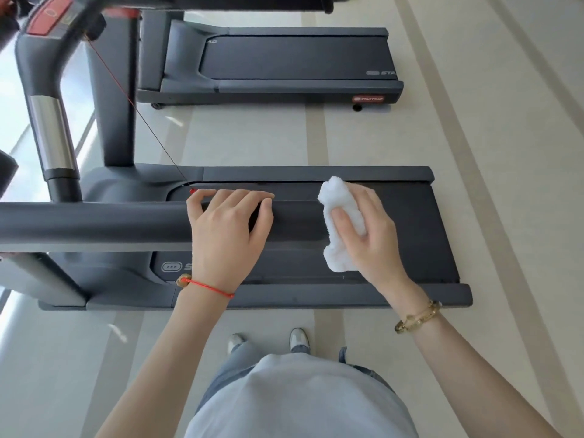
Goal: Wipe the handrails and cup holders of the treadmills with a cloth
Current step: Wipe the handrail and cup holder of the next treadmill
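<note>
The handrail of the near treadmill is seen running from the left edge of the view toward the right, its long axis level across the picture, and its free end lies under the two hands. The left hand is laid over the rail near that end, fingers curled over the far side and thumb toward the console, so the grip is closed around the rail itself. The right hand is set just beside it, further toward the rail's tip, and a bunched white cloth is pinched in its grip, the thumb pressed on the cloth's face and the fingers wrapped behind.

The cloth is thus held at the tip end of the rail, and the unwiped length lies leftward from it, along the rail's axis toward the upright. The right hand is the nearer to the work; the left hand sits between the cloth and the rest of the rail, so a leftward stroke is judged to need that hand lifted or slid away first.

The rail is a thick, rounded, matte dark-grey bar, probably rubbery or plastic-coated. The cloth is soft terry, loosely crumpled. The belt below is flat, black and finely textured. Whether the cloth is pressed onto the rail's tip cannot be told.
</note>
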Demonstrator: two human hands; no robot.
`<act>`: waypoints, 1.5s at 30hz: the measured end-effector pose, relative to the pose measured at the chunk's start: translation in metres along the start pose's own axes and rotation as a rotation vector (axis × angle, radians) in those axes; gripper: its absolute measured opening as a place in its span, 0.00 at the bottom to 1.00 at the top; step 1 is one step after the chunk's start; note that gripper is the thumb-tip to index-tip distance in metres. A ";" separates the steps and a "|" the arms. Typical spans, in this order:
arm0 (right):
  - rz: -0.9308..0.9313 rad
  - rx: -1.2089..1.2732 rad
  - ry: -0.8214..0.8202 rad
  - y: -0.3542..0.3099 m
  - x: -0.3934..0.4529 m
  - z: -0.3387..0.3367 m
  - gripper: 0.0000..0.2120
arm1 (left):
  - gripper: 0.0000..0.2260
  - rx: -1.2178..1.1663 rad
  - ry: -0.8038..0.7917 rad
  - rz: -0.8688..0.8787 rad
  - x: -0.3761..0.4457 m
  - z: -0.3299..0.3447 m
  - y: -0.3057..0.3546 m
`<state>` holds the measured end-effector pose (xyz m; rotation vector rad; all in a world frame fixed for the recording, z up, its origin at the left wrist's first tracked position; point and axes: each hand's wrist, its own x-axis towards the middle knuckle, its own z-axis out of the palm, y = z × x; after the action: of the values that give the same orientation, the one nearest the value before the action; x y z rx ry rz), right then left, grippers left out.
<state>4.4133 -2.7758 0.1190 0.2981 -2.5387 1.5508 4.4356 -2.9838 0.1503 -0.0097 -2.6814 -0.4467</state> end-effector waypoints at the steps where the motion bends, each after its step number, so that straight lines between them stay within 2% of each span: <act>1: 0.038 -0.002 -0.032 -0.001 0.007 -0.001 0.14 | 0.13 -0.001 -0.005 -0.005 0.000 -0.001 0.000; 4: 0.242 0.076 -0.259 -0.004 0.038 -0.009 0.15 | 0.13 -0.005 -0.024 -0.017 -0.001 -0.002 0.000; 6: 0.286 0.103 -0.368 -0.003 0.048 -0.011 0.16 | 0.13 -0.002 -0.027 -0.019 -0.001 -0.002 -0.001; 8: 0.264 0.082 -0.316 -0.001 0.043 -0.008 0.13 | 0.14 -0.003 -0.024 -0.019 -0.001 -0.002 -0.001; 12: 0.055 -0.095 -0.048 -0.002 0.012 -0.003 0.13 | 0.14 -0.007 -0.008 -0.015 -0.001 0.000 -0.002; 15: -0.102 -0.247 -0.025 -0.010 0.005 0.001 0.16 | 0.14 -0.007 -0.005 -0.009 -0.001 0.001 -0.002; 18: -0.043 -0.380 -0.170 -0.017 0.032 0.002 0.16 | 0.15 -0.006 -0.005 -0.002 -0.001 0.001 -0.002; 20: 0.091 -0.249 -0.331 -0.016 0.049 -0.002 0.20 | 0.15 -0.010 0.001 0.002 -0.002 0.001 -0.003; 21: 0.160 -0.121 -0.353 -0.014 0.052 -0.005 0.22 | 0.14 -0.011 0.003 0.004 -0.002 0.001 -0.003; 23: 0.227 0.024 -0.279 -0.007 0.043 -0.008 0.21 | 0.14 -0.013 0.004 0.004 -0.002 0.002 -0.004; 25: 0.217 0.054 -0.140 -0.001 0.026 -0.004 0.16 | 0.14 -0.015 0.005 0.004 -0.002 0.002 -0.004; 27: 0.122 0.018 -0.017 0.002 0.010 0.001 0.13 | 0.14 -0.016 0.008 0.004 -0.002 0.002 -0.003; 29: -0.008 -0.087 0.036 -0.002 0.000 0.005 0.14 | 0.14 -0.011 0.013 0.006 -0.001 0.002 -0.003; 32: -0.114 -0.300 -0.008 -0.013 0.010 0.008 0.13 | 0.14 -0.005 0.015 0.006 -0.002 0.003 -0.003; 34: -0.032 -0.358 -0.139 -0.019 0.030 0.005 0.16 | 0.14 -0.002 0.012 0.007 -0.002 0.003 -0.003; 36: 0.142 -0.185 -0.302 -0.018 0.047 -0.003 0.21 | 0.14 -0.003 0.012 0.007 -0.001 0.002 -0.003; 38: 0.266 -0.013 -0.356 -0.012 0.051 -0.008 0.21 | 0.14 -0.008 0.011 0.006 -0.001 0.002 -0.003; 41: 0.300 -0.007 -0.274 -0.007 0.039 -0.007 0.17 | 0.14 -0.007 0.009 0.005 -0.001 0.001 -0.003; 45: 0.032 -0.163 -0.071 -0.011 0.016 0.000 0.14 | 0.14 -0.008 0.010 -0.003 -0.001 0.001 -0.002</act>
<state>4.4004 -2.7819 0.1328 0.2983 -2.7166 1.3561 4.4361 -2.9856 0.1478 -0.0059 -2.6698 -0.4568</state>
